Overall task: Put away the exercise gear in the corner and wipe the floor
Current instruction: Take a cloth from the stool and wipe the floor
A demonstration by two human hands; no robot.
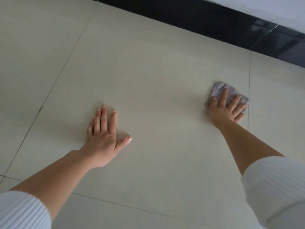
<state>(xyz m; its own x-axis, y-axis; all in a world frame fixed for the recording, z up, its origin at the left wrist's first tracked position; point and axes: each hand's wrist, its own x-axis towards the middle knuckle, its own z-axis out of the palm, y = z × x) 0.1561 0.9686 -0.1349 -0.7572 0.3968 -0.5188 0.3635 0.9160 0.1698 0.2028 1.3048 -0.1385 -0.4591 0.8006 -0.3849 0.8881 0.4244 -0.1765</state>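
Observation:
A crumpled grey cloth (219,90) lies on the pale tiled floor (148,71) at the right. My right hand (226,108) presses flat on it with spread, straight fingers, and the cloth shows beyond and beside the fingertips. My left hand (103,138) rests palm down on the bare floor at centre left, fingers straight, thumb out to the right, holding nothing. No exercise gear is in view.
A black skirting board (214,25) runs diagonally along the far edge of the floor under a white wall (264,7). Thin grout lines cross the tiles, one just right of the cloth. White ribbed sleeves cover both upper arms.

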